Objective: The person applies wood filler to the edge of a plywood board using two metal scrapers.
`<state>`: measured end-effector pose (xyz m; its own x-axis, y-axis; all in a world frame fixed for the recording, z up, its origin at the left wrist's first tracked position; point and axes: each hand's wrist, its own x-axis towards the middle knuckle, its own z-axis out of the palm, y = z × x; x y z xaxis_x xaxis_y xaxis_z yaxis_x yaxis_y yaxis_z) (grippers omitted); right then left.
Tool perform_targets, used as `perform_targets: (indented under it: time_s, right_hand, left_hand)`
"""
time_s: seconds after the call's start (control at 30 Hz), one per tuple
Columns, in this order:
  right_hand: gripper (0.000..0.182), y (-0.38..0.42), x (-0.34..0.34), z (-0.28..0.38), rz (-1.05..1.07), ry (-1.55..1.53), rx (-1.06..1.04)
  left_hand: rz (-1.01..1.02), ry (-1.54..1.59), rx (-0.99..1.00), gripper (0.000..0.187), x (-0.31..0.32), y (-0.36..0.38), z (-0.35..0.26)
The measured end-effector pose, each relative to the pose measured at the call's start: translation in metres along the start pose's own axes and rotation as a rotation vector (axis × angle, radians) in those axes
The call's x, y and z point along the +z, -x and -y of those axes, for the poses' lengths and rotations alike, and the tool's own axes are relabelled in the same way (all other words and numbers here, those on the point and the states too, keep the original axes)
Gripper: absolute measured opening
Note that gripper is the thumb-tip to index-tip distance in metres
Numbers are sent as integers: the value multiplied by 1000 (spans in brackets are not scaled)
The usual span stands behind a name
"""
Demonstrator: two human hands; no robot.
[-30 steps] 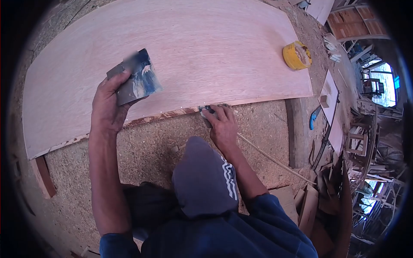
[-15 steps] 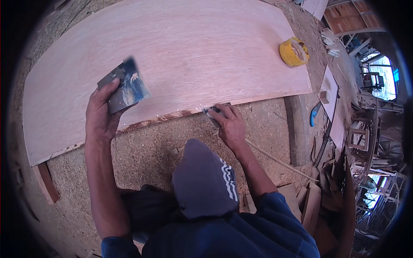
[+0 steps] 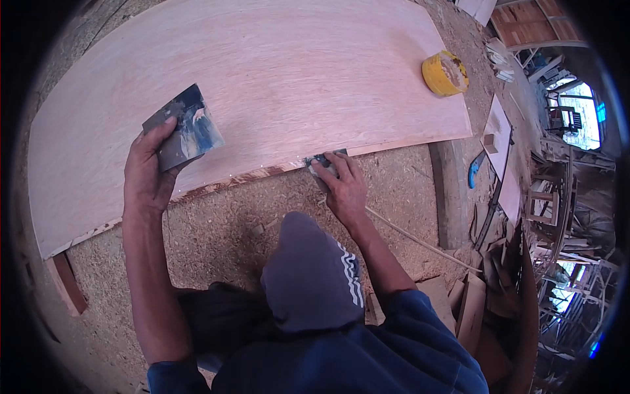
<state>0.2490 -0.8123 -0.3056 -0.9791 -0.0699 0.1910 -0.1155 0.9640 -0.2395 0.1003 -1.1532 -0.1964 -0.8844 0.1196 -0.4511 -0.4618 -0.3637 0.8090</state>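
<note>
My left hand [image 3: 146,167] grips a flat putty scraper [image 3: 193,108], raised above the panel and smeared with pale paste. Its thumb lies across the dark face. With bent fingers, my right hand [image 3: 346,187] holds a smaller scraper [image 3: 315,161] against the near edge of a large pale plywood panel [image 3: 275,79]. The fingers hide part of that blade. Along this edge, left of my right hand, runs a reddish-brown rough strip [image 3: 226,182] with several small white spots.
A yellow tub [image 3: 435,74] with brownish paste stands at the panel's right end. Wood blocks [image 3: 450,197] support the panel above a shavings-covered floor [image 3: 216,243]. A blue-handled saw [image 3: 475,171], a thin stick [image 3: 420,240] and wood offcuts [image 3: 470,305] lie to the right.
The right hand and its scraper have shifted slightly left and up along the panel's edge. The left hand's scraper has tilted a little and moved slightly left. The whole view has shifted slightly.
</note>
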Motion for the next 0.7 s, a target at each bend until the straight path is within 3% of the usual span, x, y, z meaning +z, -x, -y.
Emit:
perform_targets:
  time_s: [0.3, 0.4, 0.5, 0.7]
  right_hand:
    - [51, 6, -10, 2, 114, -28, 16]
    - [48, 2, -2, 3, 25, -61, 210]
    - [44, 0, 10, 22, -30, -45, 222]
    - [41, 7, 5, 44, 36, -35, 49]
  left_hand:
    - [-9, 9, 15, 38, 1, 3, -3]
    - [0, 7, 4, 39, -1, 3, -1]
    - [-4, 11, -6, 39, -2, 2, -1]
    - [-16, 11, -7, 39, -5, 2, 1]
